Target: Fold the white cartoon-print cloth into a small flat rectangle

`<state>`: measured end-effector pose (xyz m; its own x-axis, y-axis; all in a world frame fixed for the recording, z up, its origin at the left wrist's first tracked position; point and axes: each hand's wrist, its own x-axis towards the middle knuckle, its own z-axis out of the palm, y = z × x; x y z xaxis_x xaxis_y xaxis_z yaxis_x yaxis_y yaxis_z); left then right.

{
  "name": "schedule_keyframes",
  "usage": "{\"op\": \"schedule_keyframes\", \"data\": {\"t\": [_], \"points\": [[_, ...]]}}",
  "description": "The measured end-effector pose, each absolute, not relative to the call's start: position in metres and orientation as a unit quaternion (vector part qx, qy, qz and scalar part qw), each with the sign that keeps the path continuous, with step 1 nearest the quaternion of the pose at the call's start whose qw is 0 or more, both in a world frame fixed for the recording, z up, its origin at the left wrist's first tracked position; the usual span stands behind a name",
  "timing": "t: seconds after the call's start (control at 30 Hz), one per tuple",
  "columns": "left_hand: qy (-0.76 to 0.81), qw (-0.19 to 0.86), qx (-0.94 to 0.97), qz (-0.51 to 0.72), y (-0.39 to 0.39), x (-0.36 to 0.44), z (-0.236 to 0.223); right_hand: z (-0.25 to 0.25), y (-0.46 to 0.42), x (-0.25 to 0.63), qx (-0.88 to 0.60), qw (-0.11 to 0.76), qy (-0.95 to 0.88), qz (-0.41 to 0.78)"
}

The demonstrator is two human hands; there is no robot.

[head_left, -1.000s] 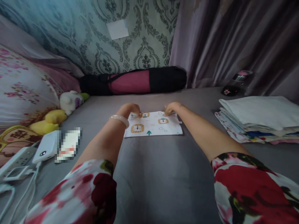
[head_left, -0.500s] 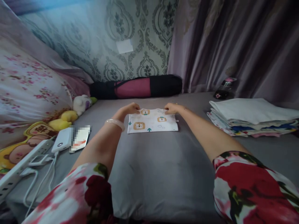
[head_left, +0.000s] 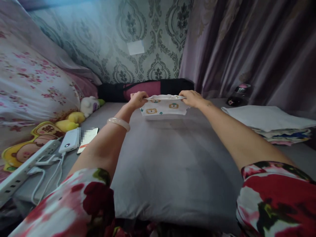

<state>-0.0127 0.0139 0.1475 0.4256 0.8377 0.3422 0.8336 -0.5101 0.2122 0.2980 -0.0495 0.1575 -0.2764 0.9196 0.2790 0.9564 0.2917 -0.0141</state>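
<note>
Between my hands hangs a folded white cloth (head_left: 163, 108) printed with lion faces and small green leaves, perhaps a baby garment. My left hand (head_left: 139, 99) pinches its upper left corner, and my right hand (head_left: 192, 98) pinches its upper right corner. The cloth is lifted above the grey bed sheet (head_left: 168, 158), with its printed side towards me. A pale bangle (head_left: 118, 123) circles my left wrist.
On the right lies a stack of folded cloths (head_left: 271, 118), a dark bottle (head_left: 238, 95) behind it. A black and pink roll (head_left: 145, 89) lies along the wall. To the left are plush toys (head_left: 87, 106), a phone (head_left: 88, 138), a power bank (head_left: 70, 140) and a power strip (head_left: 29, 164).
Both hands have raised the folded cloth off the sheet, gripping its top corners. It lay flat before and now hangs down from my fingers. My hands are slightly farther apart.
</note>
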Motion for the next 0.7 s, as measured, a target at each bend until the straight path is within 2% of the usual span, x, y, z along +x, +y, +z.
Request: {"op": "schedule_keyframes", "data": {"t": [0.1, 0.3, 0.53, 0.7], "points": [[0.503, -0.039, 0.839, 0.204, -0.005, -0.014, 0.124, 0.137, -0.065, 0.296, -0.559, 0.114, -0.812, -0.122], [0.418, -0.044, 0.890, 0.176, -0.057, -0.029, 0.077, 0.088, -0.115, 0.293, -0.509, 0.103, -0.835, -0.181], [0.377, 0.008, 0.923, 0.079, -0.098, -0.038, 0.038, 0.039, -0.161, 0.291, -0.499, 0.070, -0.858, -0.097], [0.404, 0.045, 0.912, 0.059, -0.102, -0.037, 0.036, 0.044, -0.170, 0.292, -0.523, 0.049, -0.851, -0.018]]}}
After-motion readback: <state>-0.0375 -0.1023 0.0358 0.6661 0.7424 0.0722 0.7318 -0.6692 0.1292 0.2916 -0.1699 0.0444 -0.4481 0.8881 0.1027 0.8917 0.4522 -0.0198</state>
